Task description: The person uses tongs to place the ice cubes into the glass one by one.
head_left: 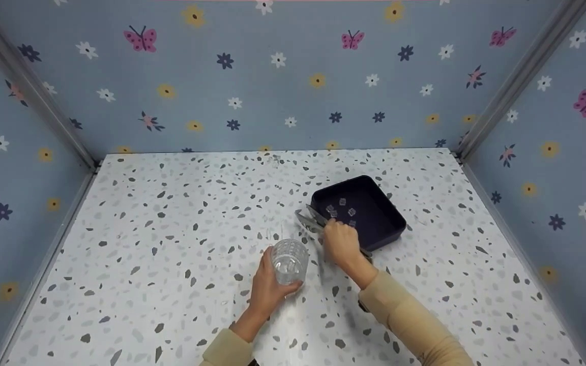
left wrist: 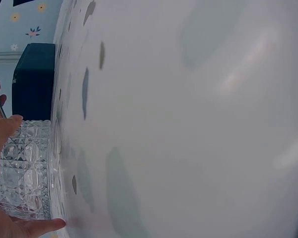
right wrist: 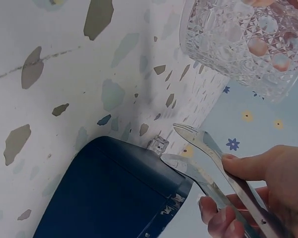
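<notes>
My left hand [head_left: 267, 287] holds a clear glass tumbler [head_left: 291, 254] with a cut pattern on its side, fingers and thumb around it as it stands on the table. In my right hand [head_left: 341, 241] I grip metal tongs [right wrist: 223, 171], whose tips stand apart over the left edge of a dark blue square tray [head_left: 382, 208]. Several small clear cubes [head_left: 342, 202] lie in the tray. One clear cube [right wrist: 159, 145] shows close to a tong tip in the right wrist view; whether the tongs touch it, I cannot tell.
The tray stands just beyond and to the right of the glass. White speckled table [head_left: 171, 244] surface spreads around them. Blue flowered panels [head_left: 283, 76] enclose the back and both sides.
</notes>
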Available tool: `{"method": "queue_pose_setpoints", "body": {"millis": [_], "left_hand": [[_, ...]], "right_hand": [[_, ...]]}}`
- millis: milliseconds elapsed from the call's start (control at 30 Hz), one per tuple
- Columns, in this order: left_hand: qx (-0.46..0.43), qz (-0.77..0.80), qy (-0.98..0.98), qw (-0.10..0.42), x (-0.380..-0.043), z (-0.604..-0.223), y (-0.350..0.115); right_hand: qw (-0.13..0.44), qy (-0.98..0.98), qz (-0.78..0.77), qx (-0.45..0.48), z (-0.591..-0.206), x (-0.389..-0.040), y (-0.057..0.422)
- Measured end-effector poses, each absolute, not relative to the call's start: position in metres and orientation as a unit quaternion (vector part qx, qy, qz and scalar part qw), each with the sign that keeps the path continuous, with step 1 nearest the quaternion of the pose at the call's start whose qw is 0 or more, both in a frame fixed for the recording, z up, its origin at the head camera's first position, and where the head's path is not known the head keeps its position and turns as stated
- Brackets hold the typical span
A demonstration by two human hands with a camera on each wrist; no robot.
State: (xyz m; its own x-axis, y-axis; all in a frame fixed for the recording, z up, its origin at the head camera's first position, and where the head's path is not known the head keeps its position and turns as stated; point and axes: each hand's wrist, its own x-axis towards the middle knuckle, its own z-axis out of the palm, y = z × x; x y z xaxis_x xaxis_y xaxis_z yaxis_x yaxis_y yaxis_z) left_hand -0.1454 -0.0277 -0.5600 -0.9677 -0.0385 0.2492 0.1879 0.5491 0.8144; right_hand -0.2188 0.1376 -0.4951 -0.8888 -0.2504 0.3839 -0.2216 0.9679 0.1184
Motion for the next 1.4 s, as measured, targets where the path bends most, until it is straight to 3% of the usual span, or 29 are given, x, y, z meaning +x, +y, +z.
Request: {"method": "queue_pose_setpoints", "body": {"millis": [1400], "left_hand": [[-0.039, -0.46, -0.877, 0.13, -0.1461, -0.5622, -0.0271]], "right_hand": [[0.14, -0.983, -0.001, 0.115, -0.4993, -0.2211, 0.1419]]}}
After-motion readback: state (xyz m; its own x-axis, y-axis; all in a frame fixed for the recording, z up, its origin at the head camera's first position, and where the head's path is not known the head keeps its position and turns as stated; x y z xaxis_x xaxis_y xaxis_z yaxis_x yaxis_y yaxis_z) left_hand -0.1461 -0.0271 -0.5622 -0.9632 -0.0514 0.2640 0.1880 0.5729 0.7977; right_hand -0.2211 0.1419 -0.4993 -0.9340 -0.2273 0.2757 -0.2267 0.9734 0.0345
